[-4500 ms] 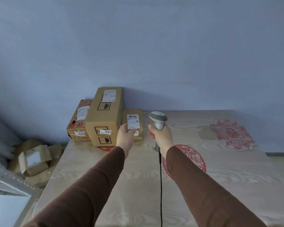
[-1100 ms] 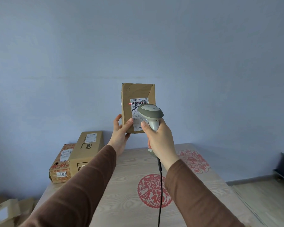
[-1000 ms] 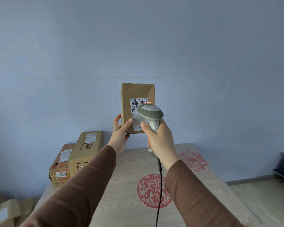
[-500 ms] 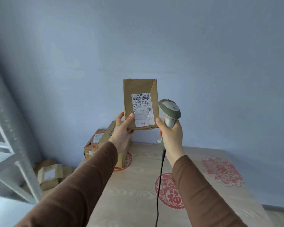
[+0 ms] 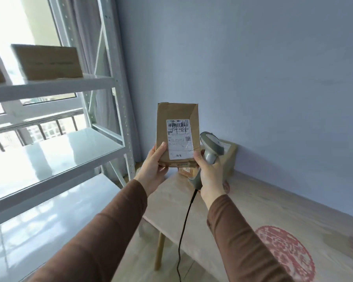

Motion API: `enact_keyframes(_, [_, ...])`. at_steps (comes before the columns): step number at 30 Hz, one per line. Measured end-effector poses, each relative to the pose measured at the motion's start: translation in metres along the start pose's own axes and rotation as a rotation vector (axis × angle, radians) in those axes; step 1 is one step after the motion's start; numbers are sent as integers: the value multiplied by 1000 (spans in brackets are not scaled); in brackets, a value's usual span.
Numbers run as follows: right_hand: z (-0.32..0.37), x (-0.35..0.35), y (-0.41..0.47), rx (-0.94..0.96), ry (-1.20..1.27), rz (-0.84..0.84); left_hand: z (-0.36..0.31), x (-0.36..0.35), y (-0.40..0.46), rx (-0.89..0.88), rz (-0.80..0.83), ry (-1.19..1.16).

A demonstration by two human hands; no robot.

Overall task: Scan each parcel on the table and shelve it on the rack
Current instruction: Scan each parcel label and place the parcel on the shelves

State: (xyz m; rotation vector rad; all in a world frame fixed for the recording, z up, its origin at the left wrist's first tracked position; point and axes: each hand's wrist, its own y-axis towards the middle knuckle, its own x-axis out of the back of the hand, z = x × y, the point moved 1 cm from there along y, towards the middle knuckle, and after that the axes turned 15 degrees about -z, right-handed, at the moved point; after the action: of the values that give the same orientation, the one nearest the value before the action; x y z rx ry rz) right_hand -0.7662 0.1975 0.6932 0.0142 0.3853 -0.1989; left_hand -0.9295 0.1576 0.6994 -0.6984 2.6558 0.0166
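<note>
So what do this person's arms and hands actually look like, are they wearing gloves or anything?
No gloves. Both the left hand and the right hand are bare. Each arm wears a plain, snug brown long sleeve ending at the wrist. No rings, watch or markings show.

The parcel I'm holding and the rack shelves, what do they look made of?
Parcel: brown corrugated cardboard by the look, matte, creased at the top corners, with a white paper label. Rack shelves: likely painted metal, white and glossy, mirroring the window light; perforated uprights.
</note>
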Motion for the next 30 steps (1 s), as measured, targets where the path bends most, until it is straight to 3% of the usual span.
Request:
enact_keyframes(10, [-92,-158,-73,-127,-97,231,-43,183,12,-52,-396,-110])
enact_keyframes(16, [-153,-274,-130,-213,-121,303,-83,308,29,-127,-527,-72])
enact_keyframes(20, [-187,-346,-169,-305,-130,370,-112,385,45,-141,-532,-24])
enact_keyframes(30, [-245,-469,-209,-372,-179,497,-144,499,86,-132,-698,-36])
